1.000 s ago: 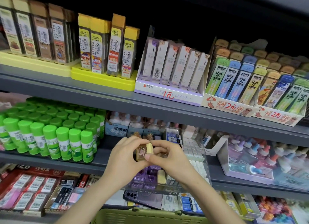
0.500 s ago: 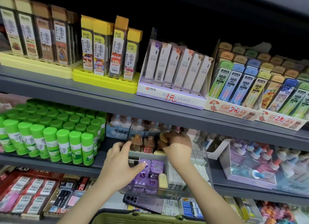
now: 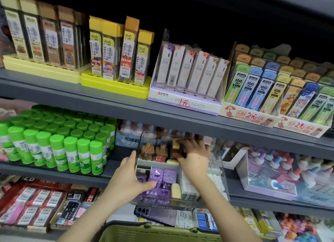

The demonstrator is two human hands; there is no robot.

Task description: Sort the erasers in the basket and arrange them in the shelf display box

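head cam | faces forward, slightly down | close to shelves [image 3: 180, 122] | single view

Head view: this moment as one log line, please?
left hand holds display box | right hand pinches pale eraser in back compartment

The display box [image 3: 207, 200] is made of clear, glossy plastic, with glare caught on its walls. The purple erasers [image 3: 162, 176] in it are seen glossy, the pale yellow eraser [image 3: 175, 144] matt. The shelf [image 3: 162, 119] is finished in smooth, matt grey paint. Glossy plastic is shown by the green glue sticks [image 3: 70, 146], printed card by the pencil-lead box [image 3: 184, 104], and matt moulded plastic by the basket [image 3: 153, 231].
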